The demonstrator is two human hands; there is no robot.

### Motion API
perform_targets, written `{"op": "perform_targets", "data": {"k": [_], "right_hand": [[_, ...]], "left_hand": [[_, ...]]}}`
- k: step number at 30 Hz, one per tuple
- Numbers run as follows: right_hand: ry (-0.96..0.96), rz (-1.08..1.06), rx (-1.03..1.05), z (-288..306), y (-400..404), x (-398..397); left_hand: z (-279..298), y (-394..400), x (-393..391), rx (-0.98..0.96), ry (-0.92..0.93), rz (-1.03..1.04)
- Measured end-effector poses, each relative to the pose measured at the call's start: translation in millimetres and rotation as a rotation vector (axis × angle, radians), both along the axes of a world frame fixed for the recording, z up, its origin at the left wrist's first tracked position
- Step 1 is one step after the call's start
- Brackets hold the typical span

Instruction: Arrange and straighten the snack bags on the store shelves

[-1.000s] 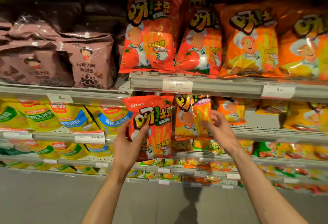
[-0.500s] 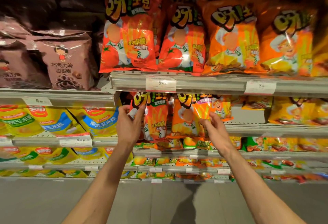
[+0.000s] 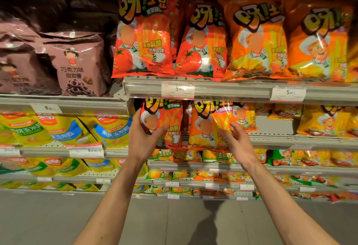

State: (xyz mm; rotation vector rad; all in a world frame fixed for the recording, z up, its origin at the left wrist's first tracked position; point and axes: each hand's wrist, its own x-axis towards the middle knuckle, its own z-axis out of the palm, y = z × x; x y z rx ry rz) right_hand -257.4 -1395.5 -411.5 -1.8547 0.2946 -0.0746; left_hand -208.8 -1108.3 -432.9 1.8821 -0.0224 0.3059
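Observation:
My left hand (image 3: 142,138) grips a small red snack bag (image 3: 170,120) by its left edge, thumb across the front, and holds it upright under the upper shelf rail (image 3: 232,89). Right beside it stands a small orange snack bag (image 3: 207,126), which my right hand (image 3: 237,142) holds at its right side with fingers curled on the front. Both bags sit at the front of the second shelf (image 3: 290,141). Their tops are partly hidden by the rail above.
Large red and orange bags (image 3: 257,37) fill the shelf above. Brown bags (image 3: 81,64) stand at upper left, yellow corn snack bags (image 3: 65,130) at lower left. More small orange and yellow bags (image 3: 327,120) lie further right. Price tags (image 3: 177,89) hang on the rails. Grey floor below.
The red bag moved up and back from in front of the shelf into place beside the orange bag. My right hand stayed on the orange bag. The view shifted closer.

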Motion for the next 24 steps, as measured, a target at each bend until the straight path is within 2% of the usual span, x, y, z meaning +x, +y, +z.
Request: {"op": "perform_targets", "data": {"k": [5,14,20,24], "right_hand": [[0.002,0.005,0.020,-3.9,0.6,-1.0],[0.020,-0.041,0.008,-11.1,4.3,-1.8],[0.014,-0.055,0.024,-8.6,9.2,-12.1],[0.014,-0.072,0.053,-6.9,8.0,-14.3]], "left_hand": [[-1.8,-2.6,30.7,0.053,0.018,0.077],[-11.2,-7.9,70.2,0.141,0.112,0.041],[-14.3,-3.7,80.8,0.159,0.048,0.088],[-28.6,-7.4,75.2,0.133,0.149,-0.075]]}}
